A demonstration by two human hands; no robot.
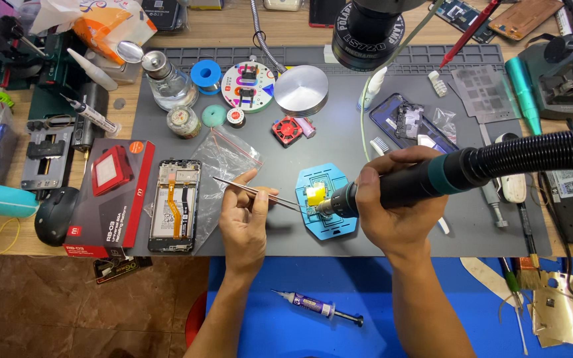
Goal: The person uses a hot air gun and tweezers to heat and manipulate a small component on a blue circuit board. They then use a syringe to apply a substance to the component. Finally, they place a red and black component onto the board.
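Note:
My left hand (249,217) pinches thin metal tweezers (260,192), whose tips reach a small board part taped in yellow (315,194) on a light blue holder (327,227). My right hand (392,205) grips a black hot-air handle (432,178) with a ribbed hose (538,152); its nozzle points at the same board part from the right. Both hands rest on a grey work mat (339,142).
An opened phone frame (176,205) lies left of my left hand beside a red-and-black box (107,199) and a clear plastic bag (230,159). A syringe (318,307) lies on the blue surface below. Bottles, solder spool, a small red fan and another phone sit farther back.

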